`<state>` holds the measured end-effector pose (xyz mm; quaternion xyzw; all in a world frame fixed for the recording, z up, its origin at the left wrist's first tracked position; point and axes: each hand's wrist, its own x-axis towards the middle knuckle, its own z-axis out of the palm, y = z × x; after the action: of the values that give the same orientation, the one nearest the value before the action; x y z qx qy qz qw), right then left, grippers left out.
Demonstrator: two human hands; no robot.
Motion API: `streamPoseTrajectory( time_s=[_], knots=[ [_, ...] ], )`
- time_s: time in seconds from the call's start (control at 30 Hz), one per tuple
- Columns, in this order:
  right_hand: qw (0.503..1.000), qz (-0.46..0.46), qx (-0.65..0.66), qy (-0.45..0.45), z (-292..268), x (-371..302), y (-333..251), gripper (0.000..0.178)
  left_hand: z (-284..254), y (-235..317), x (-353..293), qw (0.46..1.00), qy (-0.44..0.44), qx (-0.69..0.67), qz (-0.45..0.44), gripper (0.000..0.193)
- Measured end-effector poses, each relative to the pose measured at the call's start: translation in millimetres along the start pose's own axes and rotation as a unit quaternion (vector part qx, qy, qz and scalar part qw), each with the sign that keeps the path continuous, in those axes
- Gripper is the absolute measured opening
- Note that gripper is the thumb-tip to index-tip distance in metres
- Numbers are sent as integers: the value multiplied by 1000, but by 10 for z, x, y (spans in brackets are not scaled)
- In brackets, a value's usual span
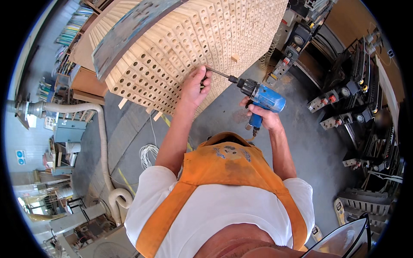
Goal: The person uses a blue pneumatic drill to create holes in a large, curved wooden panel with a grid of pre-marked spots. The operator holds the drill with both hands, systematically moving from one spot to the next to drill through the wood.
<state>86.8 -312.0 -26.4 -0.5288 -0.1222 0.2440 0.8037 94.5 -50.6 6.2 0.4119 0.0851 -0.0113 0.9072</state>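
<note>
A tall stack of pale wooden blocks (202,34), each drilled with round holes, fills the upper middle. My left hand (195,86) rests against the stack's face, its fingers pinched around the tip of the drill bit (217,73). My right hand (262,116) grips the handle of a blue power drill (266,98), whose bit points left at the blocks. One small loose block (235,58) sticks out of the stack above the drill.
A weathered blue-grey board (124,34) lies across the stack's top. A flexible dust hose (103,142) runs down the left floor. White cable coils (148,155) lie on the grey floor. Machines with gauges (335,94) line the right side. Shelves stand at the upper left.
</note>
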Motion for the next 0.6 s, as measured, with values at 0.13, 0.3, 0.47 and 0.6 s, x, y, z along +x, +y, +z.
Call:
streamPoseTrajectory(
  time_s=[0.13,0.3,0.47,0.6],
  knots=[
    [1000,-1,10,-10,-23,-4,9,34,46,-69,82,998,30,-52,18,24],
    [1000,-17,2,-8,-59,-9,58,33,19,-1,101,1000,-17,-23,-10,24],
    [981,-104,-161,29,167,-76,26,31,85,11,126,999,31,38,4,24],
    [984,-87,-140,67,383,18,73,27,179,108,208,999,20,-11,30,27]
  ],
)
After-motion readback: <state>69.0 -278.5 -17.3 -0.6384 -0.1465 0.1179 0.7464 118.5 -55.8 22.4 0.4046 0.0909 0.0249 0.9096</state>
